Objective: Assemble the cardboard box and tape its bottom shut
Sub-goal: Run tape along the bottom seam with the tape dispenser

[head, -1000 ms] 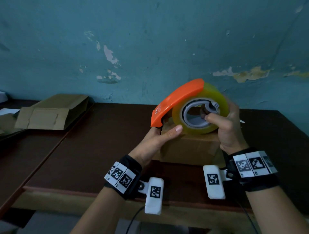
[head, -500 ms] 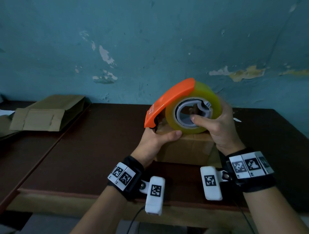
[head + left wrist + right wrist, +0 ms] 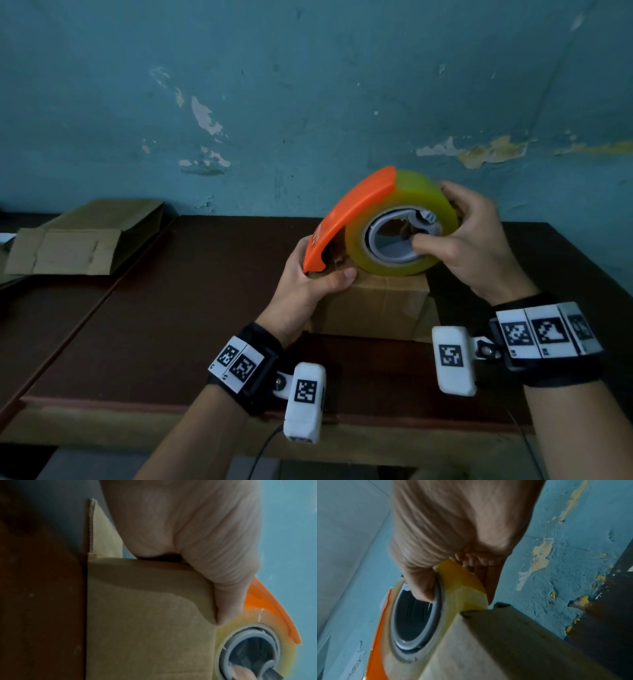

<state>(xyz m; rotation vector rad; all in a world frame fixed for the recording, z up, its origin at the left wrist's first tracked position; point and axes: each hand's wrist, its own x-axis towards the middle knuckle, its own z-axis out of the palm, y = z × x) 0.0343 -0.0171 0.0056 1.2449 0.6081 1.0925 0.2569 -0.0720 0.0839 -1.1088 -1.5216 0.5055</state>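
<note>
A small brown cardboard box (image 3: 373, 308) stands on the dark wooden table (image 3: 171, 325). On its top sits a yellowish tape roll (image 3: 411, 198) in an orange dispenser (image 3: 346, 219). My right hand (image 3: 469, 240) grips the roll, thumb in the grey core and fingers over its far side. My left hand (image 3: 308, 277) clasps the box's top left corner just under the dispenser's orange nose, thumb along the near top edge. In the left wrist view the thumb lies on the box (image 3: 145, 628) beside the roll (image 3: 254, 649). The right wrist view shows the roll (image 3: 458, 595) against the box corner (image 3: 488, 642).
A flattened cardboard box (image 3: 78, 240) lies at the table's far left. A peeling blue wall (image 3: 308, 102) rises directly behind the table. The table's front edge (image 3: 171, 407) runs just before my wrists.
The dispenser has come down a little onto the box top. My right fingers have shifted over the roll's far side. The left hand stays on the box corner.
</note>
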